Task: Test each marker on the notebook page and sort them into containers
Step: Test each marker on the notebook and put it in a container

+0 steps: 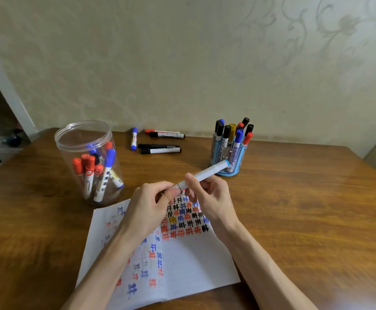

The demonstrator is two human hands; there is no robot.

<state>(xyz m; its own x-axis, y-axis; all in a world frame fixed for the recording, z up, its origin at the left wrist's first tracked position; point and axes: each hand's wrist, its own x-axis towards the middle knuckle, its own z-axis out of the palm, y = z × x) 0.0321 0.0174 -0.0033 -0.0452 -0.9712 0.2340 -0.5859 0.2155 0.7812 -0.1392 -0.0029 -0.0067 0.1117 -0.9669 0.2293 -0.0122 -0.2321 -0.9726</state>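
Both hands hold a white marker [207, 172] with a light blue far end above the open notebook [189, 260]. My right hand [207, 193] grips its barrel, which slants up toward the blue holder [234, 162]. My left hand [153, 200] pinches the near end, where the cap or tip is hidden by my fingers. The notebook page carries rows of red, blue, black and orange test marks. The clear plastic jar [82, 139] at the left holds several red and blue markers. The blue holder at the right is full of upright markers.
Several loose markers lie at the back of the wooden table [305, 209]: a blue one [134, 138], a red one [162, 131] and three black-capped ones [160, 148]. A patterned wall rises right behind the table. A doorway opens at the far left.
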